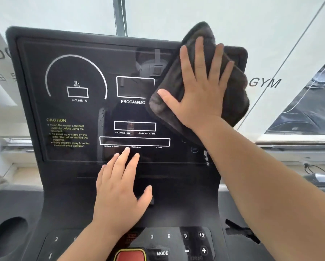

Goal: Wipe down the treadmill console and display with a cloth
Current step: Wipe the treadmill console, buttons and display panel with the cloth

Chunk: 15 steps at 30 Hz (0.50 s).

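— Where is the cloth sitting right now?

— The dark brown cloth [180, 87] is lying bunched against the upper right corner of the treadmill display [82, 110], covering the end of the "PROGAM/MO…" label and spilling past the panel's right edge.

— And the hands?

— The right hand [201, 87] is pressing flat on the cloth, fingers spread wide, palm down, not clutching it. The left hand [120, 187] is lying open too, palm resting on the console [186, 200] below the screen, its fingertips reaching onto the display's lower edge just under the DISTANCE and TIME labels.

— What else is showing on the console?

— A red stop button [130, 256] is sitting at the bottom, beside the MODE key [162, 253], with a cup holder [7, 236] at the far left.
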Tool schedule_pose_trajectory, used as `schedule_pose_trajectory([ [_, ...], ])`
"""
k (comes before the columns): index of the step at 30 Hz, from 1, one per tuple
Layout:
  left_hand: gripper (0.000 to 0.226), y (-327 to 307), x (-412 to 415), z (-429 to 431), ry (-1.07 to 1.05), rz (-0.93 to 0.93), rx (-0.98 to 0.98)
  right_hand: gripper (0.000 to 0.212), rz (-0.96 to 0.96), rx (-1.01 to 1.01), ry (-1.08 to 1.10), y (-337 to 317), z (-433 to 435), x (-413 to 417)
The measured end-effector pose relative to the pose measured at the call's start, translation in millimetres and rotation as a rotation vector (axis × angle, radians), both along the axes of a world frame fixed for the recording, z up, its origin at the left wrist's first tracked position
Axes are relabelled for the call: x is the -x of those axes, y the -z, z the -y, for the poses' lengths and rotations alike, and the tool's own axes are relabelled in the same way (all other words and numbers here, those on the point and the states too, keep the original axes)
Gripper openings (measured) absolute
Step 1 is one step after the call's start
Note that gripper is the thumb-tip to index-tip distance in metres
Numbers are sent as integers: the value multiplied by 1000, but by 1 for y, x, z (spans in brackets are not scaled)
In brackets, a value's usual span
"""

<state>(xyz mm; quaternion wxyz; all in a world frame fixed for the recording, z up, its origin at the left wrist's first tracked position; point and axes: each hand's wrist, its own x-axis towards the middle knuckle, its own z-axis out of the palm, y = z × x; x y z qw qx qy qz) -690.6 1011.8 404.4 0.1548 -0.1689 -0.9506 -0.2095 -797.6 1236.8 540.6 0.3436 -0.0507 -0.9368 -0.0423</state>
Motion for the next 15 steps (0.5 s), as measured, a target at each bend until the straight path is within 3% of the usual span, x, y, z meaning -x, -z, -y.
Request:
schedule_pose_trajectory([
  [5, 72, -2, -3, 1, 22, -44, -133, 96, 110, -158, -341, 61, 37, -30],
  [10, 68, -15, -3, 3, 13, -45, -290, 84, 39, 98, -511, 87, 31, -70],
  [15, 73, -31, -3, -10, 28, 148, -548, 56, -129, 374, -689, 67, 40, -97],
])
